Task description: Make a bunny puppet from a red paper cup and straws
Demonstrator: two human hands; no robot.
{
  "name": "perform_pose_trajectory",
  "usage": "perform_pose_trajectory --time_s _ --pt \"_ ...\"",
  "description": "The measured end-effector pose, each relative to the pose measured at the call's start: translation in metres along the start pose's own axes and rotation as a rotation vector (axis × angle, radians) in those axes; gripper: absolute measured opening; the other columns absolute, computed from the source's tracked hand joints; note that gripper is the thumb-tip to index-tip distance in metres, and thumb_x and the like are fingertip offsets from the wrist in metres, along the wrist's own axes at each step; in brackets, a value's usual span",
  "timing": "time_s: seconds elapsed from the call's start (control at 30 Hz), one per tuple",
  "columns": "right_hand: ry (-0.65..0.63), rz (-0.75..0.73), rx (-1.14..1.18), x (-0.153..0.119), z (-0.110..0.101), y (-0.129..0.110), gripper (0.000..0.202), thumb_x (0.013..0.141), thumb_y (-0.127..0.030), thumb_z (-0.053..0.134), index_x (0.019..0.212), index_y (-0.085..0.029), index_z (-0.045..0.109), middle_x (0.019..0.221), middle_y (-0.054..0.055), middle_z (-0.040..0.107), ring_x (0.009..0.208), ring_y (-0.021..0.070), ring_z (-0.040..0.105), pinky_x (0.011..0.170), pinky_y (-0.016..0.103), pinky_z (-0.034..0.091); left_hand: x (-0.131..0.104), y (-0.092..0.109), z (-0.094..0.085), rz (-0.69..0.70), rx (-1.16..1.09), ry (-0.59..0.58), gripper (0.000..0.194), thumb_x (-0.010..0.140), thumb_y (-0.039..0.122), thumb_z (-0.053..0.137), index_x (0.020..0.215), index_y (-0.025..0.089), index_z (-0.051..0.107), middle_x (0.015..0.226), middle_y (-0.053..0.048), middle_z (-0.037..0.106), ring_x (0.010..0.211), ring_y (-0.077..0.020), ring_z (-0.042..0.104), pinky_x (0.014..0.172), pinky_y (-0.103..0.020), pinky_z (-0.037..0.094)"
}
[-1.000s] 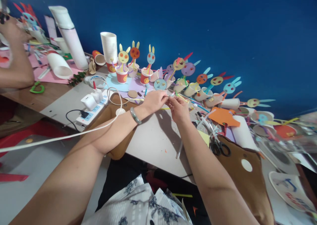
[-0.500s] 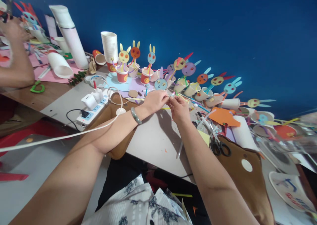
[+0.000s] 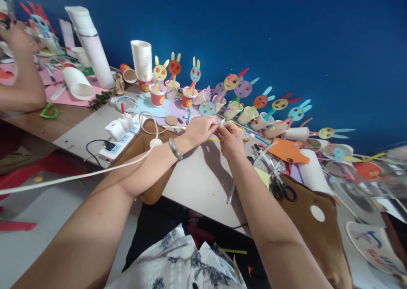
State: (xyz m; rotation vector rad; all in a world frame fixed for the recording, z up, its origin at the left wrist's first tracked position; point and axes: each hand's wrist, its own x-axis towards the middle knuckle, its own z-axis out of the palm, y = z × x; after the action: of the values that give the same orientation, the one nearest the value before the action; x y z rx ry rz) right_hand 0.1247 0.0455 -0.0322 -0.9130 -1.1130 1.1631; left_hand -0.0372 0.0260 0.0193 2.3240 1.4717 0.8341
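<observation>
Left hand (image 3: 200, 130) and right hand (image 3: 230, 140) met over the pale worktop (image 3: 197, 183), just nearer than the blue rabbit face (image 3: 207, 108); fingertips of both pinched a small whitish piece (image 3: 222, 122) between them, mostly hidden.

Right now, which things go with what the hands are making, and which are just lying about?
With the job, it seems:
- small piece at the right hand, left hand close against it; too small to name
- blue rabbit face just beyond
- black-handled scissors, probably

Just lying about, probably:
- white power strip
- tall white bottle
</observation>
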Motion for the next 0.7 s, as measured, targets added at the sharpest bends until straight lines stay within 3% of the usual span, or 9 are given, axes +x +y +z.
perform_pose_trajectory --time_s 0.33,0.7 --pt "0.009 0.003 -0.025 -0.0007 -0.0004 0.0017 0.043 0.072 -0.049 0.097 0.079 -0.026 0.061 0.074 -0.005 0.068 0.074 0.0133 0.066 0.081 0.032 0.061 0.0009 -0.0014 0.0018 0.003 0.003 0.002 0.031 0.109 0.032 0.051 0.093 0.017 0.073 0.101 -0.011 0.079 0.088 -0.0227 0.068 0.078 -0.034 0.042" --pt "0.082 0.057 0.03 -0.0024 0.0054 0.0011 0.043 0.07 -0.046 0.099 0.075 -0.024 0.063 0.073 -0.005 0.069 0.071 0.0119 0.066 0.079 0.03 0.062 0.0017 -0.0033 0.0033 -0.001 -0.013 0.015 0.027 0.106 0.028 0.051 0.095 0.018 0.074 0.103 -0.012 0.079 0.091 -0.0236 0.069 0.08 -0.034 0.045"
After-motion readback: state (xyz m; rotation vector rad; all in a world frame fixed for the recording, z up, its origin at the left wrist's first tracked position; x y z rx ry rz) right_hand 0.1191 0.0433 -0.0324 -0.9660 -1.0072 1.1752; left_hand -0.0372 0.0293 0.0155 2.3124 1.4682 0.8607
